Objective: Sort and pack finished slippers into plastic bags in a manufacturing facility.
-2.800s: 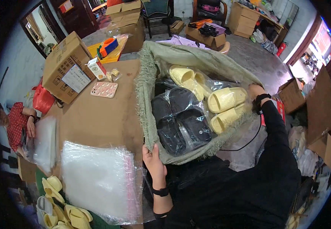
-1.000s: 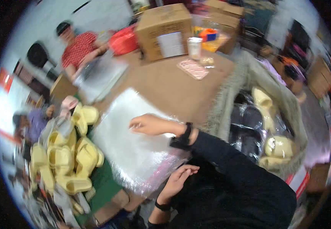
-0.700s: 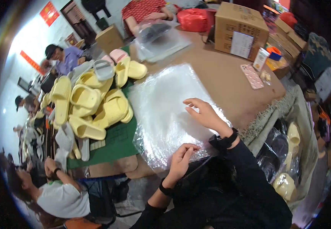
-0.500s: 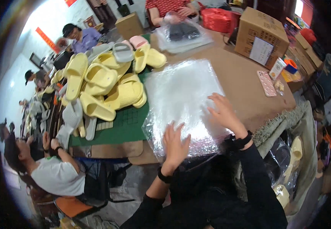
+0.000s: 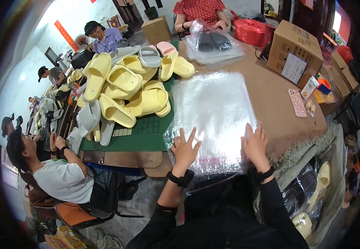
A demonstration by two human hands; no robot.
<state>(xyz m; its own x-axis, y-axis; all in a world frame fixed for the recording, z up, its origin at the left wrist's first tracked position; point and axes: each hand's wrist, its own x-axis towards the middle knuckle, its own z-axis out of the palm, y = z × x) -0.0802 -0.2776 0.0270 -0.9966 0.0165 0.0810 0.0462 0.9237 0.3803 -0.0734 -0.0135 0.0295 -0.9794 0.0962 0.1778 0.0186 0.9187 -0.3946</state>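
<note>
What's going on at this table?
Someone has both hands spread at the near end of a stack of clear plastic bags: left hand at the left, right hand at the right. Neither grips a slipper. Yellow and grey slippers lie heaped to the left, partly on a green mat. At the lower right, an open sack contains wrapped slippers. Across the table, another person handles dark items in clear plastic.

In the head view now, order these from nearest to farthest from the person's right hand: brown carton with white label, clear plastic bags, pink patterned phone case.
From the right hand:
1. clear plastic bags, at its left
2. pink patterned phone case, ahead and right
3. brown carton, beyond the phone case
</note>
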